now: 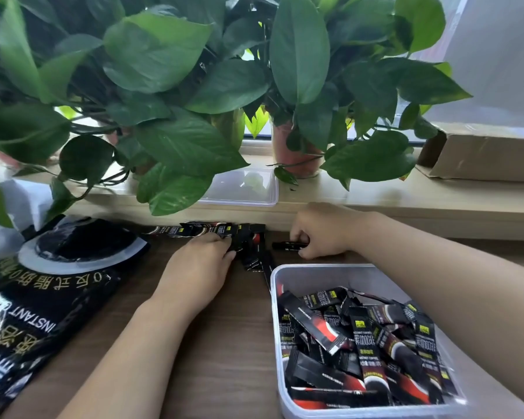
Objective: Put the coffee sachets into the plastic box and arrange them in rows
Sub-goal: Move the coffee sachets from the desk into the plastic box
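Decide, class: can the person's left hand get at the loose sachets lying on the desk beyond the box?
Probably yes. The left hand already rests on the loose sachets, and nothing lies between them; the plastic box sits off to the side.

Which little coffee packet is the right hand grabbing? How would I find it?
Start at the clear plastic box full of jumbled sachets, then look just beyond its far edge on the wooden table. There the right hand pinches one dark sachet lying flat. It lies alone, apart from the bunch of sachets at the left hand.
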The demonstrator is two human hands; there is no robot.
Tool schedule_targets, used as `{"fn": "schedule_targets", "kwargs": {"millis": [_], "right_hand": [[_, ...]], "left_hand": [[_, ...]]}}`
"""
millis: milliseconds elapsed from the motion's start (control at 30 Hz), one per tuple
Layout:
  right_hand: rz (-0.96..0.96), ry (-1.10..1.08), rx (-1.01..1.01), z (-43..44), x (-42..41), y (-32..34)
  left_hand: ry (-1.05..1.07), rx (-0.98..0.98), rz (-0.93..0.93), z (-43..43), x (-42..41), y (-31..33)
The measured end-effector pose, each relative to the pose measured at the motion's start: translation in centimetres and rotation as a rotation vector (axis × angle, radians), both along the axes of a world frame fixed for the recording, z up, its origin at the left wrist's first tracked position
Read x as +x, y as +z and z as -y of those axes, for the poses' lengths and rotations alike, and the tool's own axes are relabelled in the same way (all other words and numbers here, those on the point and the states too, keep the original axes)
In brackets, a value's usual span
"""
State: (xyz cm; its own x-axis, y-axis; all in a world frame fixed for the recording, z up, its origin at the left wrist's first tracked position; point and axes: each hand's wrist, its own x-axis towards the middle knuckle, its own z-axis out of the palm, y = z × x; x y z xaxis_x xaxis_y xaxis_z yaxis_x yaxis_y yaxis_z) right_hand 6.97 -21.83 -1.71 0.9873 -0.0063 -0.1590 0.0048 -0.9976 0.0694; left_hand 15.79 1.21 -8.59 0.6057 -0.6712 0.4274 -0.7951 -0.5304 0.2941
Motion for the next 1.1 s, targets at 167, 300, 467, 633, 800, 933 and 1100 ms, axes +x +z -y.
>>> {"fn": "schedule_targets", "kwargs": {"millis": [167,300,467,633,800,933,1100], "right_hand": [[0.14,-0.003,-0.079,0.2,-1.4,1.0],[0.29,-0.001,-0.01,-0.8,-4.7,4.0],[0.388,-0.098,0.273,-3.7,-12.6,8.4],[0.225,-0.285,0.245,-4.2,-17.2,7.2],[0.517,-0.323,0.661,-6.7,-17.0,6.1],[0.535,-0.305,0.858,-9.5,-13.7,5.5],[0.532,-0.238,0.903,-11.5,-11.3,5.1]], "left_hand": [[-0.007,-0.009,0.018,-0.2,0.2,0.1],[-0.02,-0.046,0.03,-0.6,0.5,0.3],[-0.021,-0.131,0.013,-0.9,0.1,1.6],[0.069,-0.563,-0.327,-0.8,-3.0,4.9],[-0.254,-0.927,-0.923,-0.5,-8.1,8.0],[-0.411,-0.977,-1.042,-0.2,-10.1,7.8],[-0.397,-1.173,-1.119,0.2,-10.0,7.8]]}}
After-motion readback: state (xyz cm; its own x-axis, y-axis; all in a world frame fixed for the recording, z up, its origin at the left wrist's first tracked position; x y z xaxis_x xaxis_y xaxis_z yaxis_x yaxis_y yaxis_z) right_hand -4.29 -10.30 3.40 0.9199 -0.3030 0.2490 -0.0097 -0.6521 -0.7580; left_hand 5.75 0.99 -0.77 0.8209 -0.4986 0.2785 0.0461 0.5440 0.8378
